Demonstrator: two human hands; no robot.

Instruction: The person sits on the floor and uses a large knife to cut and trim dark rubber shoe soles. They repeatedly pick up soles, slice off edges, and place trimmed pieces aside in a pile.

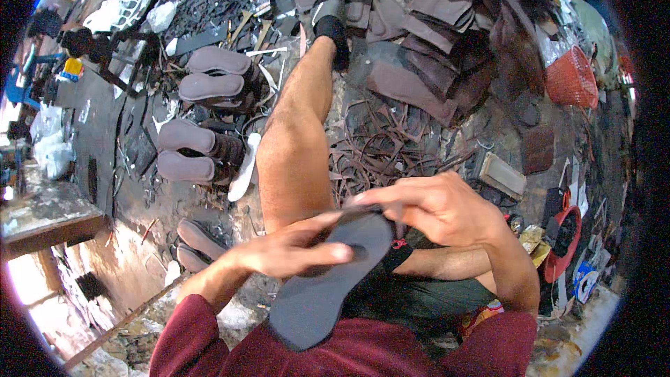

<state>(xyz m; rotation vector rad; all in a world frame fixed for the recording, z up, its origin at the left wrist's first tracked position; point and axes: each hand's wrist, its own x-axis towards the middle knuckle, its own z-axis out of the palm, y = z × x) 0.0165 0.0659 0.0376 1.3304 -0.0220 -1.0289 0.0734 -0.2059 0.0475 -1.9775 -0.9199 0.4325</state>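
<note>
A dark grey shoe sole (307,311) lies slantwise over my lap, its narrower end nearest my body. My left hand (296,248) grips it along its left side, thumb laid across the top face and fingers beneath. At the far end my right hand (440,206) is closed on the sole's edge, thumb and forefinger at the tip; these fingers are slightly blurred. Whether a thin strip is also pinched there cannot be made out. My bare leg (296,160) stretches ahead between the piles.
Stacked grey soles (187,136) stand left of my leg, beside a white sole-shaped piece (244,167). Brown offcuts (380,143) lie tangled right of the leg. Dark sheets (412,87) are piled beyond. A red basket (572,77) and pale block (502,174) sit at right.
</note>
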